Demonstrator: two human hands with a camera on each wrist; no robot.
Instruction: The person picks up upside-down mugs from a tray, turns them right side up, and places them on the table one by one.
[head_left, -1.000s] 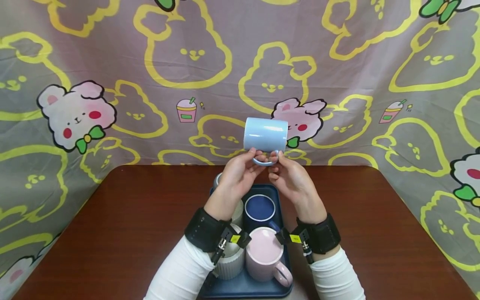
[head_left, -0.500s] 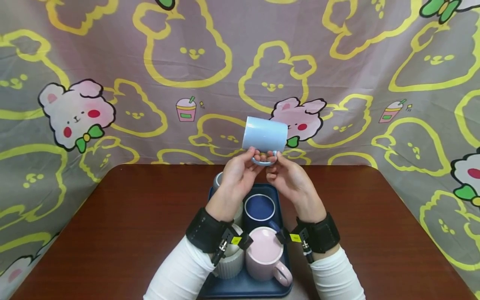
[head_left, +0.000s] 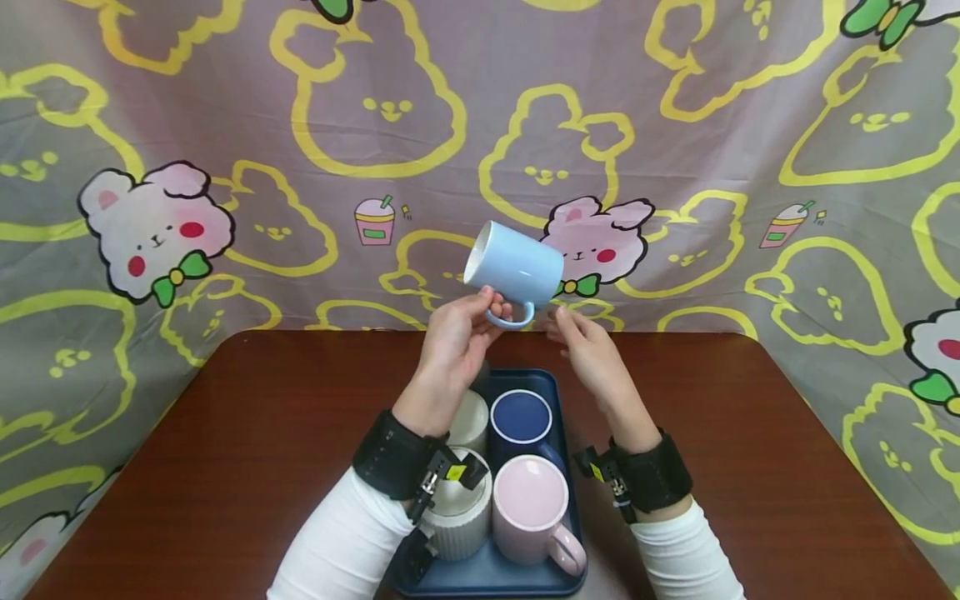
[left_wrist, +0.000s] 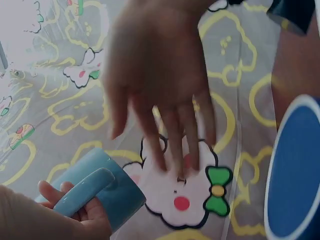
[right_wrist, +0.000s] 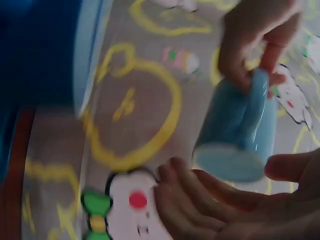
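A light blue mug [head_left: 517, 265] is up in the air beyond the tray, tilted on its side with its mouth to the left. My left hand [head_left: 453, 337] grips it by the handle; in the left wrist view fingers pass through the handle of the mug [left_wrist: 122, 197]. My right hand [head_left: 592, 350] is just below and right of the mug's base, apart from it in the head view. The right wrist view shows that right hand [right_wrist: 240, 210] with fingers stretched out beneath the mug's pale bottom [right_wrist: 230, 162].
Below my forearms lies a dark blue tray [head_left: 517, 577]. On it stand a pink mug [head_left: 531, 500], an upside-down navy mug [head_left: 521, 417], a ribbed off-white cup [head_left: 457, 533] and another pale cup [head_left: 468, 421]. The brown table [head_left: 300, 467] meets a cartoon-printed cloth [head_left: 420, 75] behind.
My right hand has let go of the mug's handle and moved right, its fingers straightening. My left hand has shifted left, tilting the mug so its mouth end rises.
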